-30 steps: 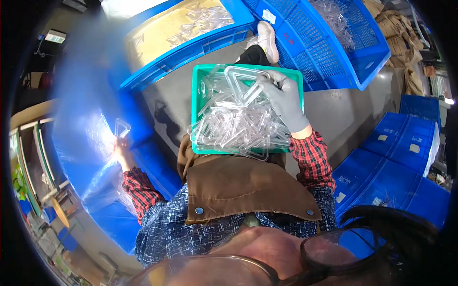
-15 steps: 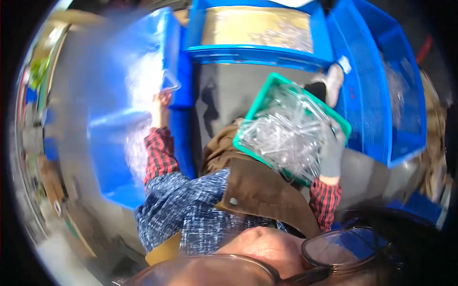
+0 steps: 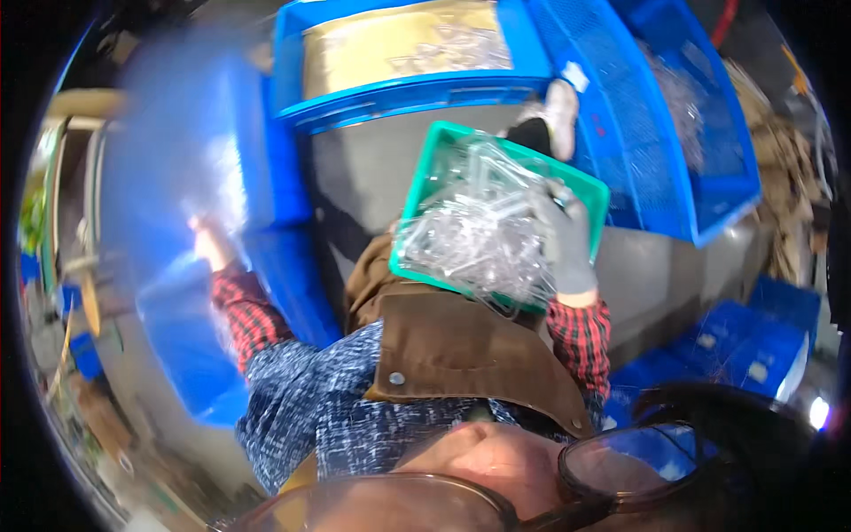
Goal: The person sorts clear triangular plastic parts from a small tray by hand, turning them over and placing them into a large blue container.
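A green tray (image 3: 415, 191) heaped with clear plastic pieces (image 3: 479, 235) rests at my lap. My right hand (image 3: 567, 238), in a grey glove, lies over the right side of the heap with its fingers curled onto clear pieces. Out to the left, my bare left hand (image 3: 208, 241) reaches over a blue bin (image 3: 191, 346). Motion smears its fingers, and I cannot make out anything in them.
Ahead stands a blue crate (image 3: 399, 96) with a tan bottom and clear pieces in it. A long blue crate (image 3: 612, 133) is at the right, with more clear pieces beyond its wall. A shoe (image 3: 560, 115) stands between them. Blue boxes (image 3: 727, 346) sit at the lower right.
My left hand has moved left and a little down over the blue bin; the clear piece seen in it before no longer shows. My right hand's fingers have curled further onto the heap. The view has shifted right.
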### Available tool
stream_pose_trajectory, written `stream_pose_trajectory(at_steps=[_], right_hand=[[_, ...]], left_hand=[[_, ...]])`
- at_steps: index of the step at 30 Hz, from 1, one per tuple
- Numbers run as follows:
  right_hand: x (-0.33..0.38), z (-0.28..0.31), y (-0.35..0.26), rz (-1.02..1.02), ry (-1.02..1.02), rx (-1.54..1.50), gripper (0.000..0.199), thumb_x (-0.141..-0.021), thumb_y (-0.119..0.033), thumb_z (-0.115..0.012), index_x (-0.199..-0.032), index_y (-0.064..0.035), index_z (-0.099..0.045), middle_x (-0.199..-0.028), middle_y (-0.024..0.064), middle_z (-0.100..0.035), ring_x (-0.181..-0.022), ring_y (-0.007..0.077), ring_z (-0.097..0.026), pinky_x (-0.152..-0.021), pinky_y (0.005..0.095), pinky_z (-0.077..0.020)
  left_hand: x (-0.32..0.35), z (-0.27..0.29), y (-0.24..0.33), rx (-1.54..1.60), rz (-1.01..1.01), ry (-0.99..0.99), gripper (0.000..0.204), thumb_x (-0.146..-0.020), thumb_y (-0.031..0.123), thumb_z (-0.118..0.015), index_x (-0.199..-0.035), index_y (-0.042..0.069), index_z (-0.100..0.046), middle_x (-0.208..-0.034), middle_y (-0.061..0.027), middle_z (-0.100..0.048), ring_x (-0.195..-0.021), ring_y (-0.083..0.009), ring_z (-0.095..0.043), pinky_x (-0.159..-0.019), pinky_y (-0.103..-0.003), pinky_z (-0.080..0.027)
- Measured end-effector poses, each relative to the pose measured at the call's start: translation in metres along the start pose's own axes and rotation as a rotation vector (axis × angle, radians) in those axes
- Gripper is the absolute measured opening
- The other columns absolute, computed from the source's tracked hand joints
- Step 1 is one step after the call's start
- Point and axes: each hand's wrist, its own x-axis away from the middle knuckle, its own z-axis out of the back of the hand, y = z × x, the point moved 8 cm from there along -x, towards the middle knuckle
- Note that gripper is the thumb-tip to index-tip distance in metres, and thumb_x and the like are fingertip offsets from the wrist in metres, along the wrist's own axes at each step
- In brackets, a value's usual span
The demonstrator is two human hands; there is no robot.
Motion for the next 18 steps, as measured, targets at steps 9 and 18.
stream_pose_trajectory(at_steps=[9, 18], right_hand=[[0.008, -0.028, -0.013, 0.155, -0.248, -0.312, 0.016, -0.083, -0.01, -0.058, -0.092, 0.002, -0.061, -0.081, 0.0007, -0.058, -0.07, 0.0059, -0.052, -0.066, 0.0216, -0.0438], [0.02, -0.019, -0.041, 0.272, -0.2, -0.126, 0.025, -0.083, -0.005, -0.054, -0.107, 0.0005, -0.054, -0.092, 0.0028, -0.059, -0.084, 0.0085, -0.054, -0.075, 0.0228, -0.0431]], left_hand=[[0.142, -0.263, 0.17, 0.388, 0.294, -0.666, 0.032, -0.09, 0.029, -0.045, -0.103, 0.001, -0.055, -0.09, -0.0087, -0.061, -0.078, -0.017, -0.058, -0.075, -0.03, -0.046], [0.353, -0.366, 0.197, 0.473, 1.006, -1.508, 0.051, -0.085, 0.052, -0.043, -0.075, 0.003, -0.054, -0.061, -0.006, -0.055, -0.047, -0.0133, -0.051, -0.042, -0.024, -0.041]])
